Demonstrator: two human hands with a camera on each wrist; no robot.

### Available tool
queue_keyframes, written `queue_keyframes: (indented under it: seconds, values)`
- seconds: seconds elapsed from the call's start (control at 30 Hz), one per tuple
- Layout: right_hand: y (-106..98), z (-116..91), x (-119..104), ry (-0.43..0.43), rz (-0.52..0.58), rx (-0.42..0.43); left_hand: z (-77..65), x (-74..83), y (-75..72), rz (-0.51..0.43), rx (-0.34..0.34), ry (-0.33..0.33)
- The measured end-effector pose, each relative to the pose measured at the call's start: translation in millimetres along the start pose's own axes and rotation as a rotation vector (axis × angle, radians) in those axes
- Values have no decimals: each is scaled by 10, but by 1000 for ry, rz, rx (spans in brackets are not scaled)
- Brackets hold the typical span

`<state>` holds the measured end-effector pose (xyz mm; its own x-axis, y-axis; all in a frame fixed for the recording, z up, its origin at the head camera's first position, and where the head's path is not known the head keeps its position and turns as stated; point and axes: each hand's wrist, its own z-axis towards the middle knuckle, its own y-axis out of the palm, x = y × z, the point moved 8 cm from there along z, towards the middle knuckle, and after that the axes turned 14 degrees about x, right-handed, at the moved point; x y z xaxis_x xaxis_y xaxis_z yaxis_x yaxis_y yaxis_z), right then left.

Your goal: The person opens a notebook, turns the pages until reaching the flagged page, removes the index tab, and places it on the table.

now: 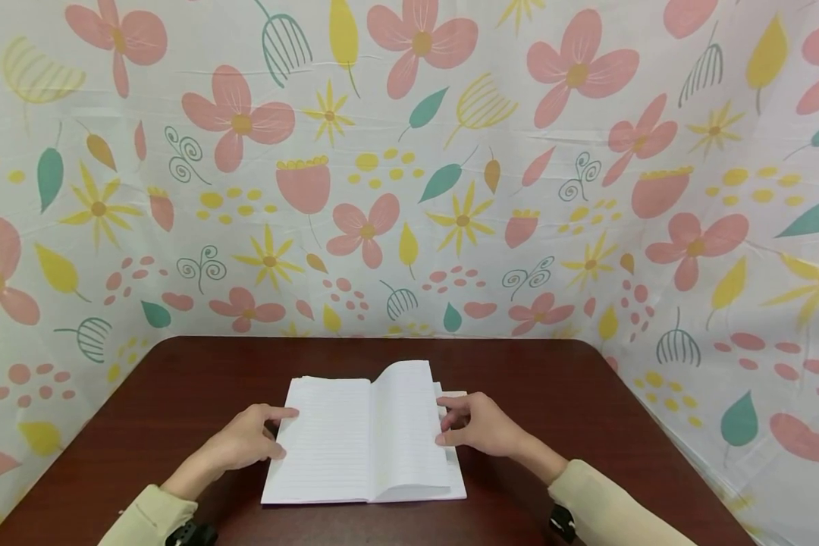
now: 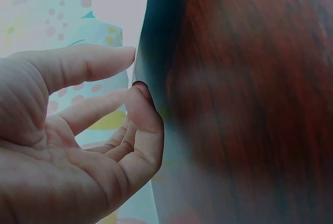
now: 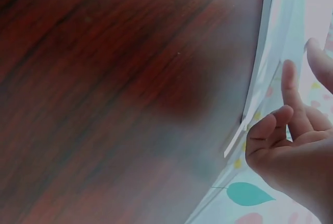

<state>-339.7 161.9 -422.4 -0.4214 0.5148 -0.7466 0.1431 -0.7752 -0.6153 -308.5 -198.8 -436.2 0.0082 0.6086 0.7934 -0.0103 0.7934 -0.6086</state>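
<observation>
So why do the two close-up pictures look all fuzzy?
In both wrist views the camera sits too close, so the table smears into soft red-brown blur with dim patches; the left hand shows skin creases, the right hand is softer. The head view is sharp and evenly lit on the notebook, though its edges bend.

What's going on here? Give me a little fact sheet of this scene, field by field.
Main thing: open notebook with lined pages, lying flat
Surface: dark brown table
Left hand: rests at the notebook's left edge, thumb on the page
Right hand: fingers at the right edge of a page that arches up
Surroundings: flowered cloth behind and at both sides
Sleeves: pale, on both arms
</observation>
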Motion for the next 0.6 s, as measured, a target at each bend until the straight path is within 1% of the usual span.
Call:
queue_keyframes:
  seconds: [0.1, 0.3, 0.47, 0.6]
  values:
    - [-14, 9, -12, 16, 28, 20, -4, 6, -2, -5, -3, 3]
    - [9, -2, -99, 7, 83, 38, -11, 1, 0, -6, -7, -1]
    - [53, -7, -155, 10, 66, 36, -12, 2, 2, -13, -9, 0]
    - [75, 11, -217, -17, 59, 33, -4, 8, -2, -14, -8, 3]
